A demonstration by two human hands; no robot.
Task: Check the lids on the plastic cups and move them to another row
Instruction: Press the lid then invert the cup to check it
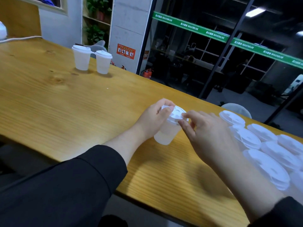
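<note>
A translucent plastic cup (165, 133) with a white lid (176, 114) stands on the wooden table (57, 99) near the middle. My left hand (152, 118) grips it from the left, fingers curled over the lid's rim. My right hand (208, 128) pinches the lid's right edge between thumb and fingertips. Two lidded cups (81, 57) (103, 61) stand side by side at the far left of the table. A cluster of several lidded cups (262, 149) fills the table's right end, close to my right wrist.
A white cable (19, 38) and a white object lie at the table's far left corner. Beyond the table's far edge are a glass wall, a grey chair back (236, 108) and red fire extinguishers (148, 73) on the floor.
</note>
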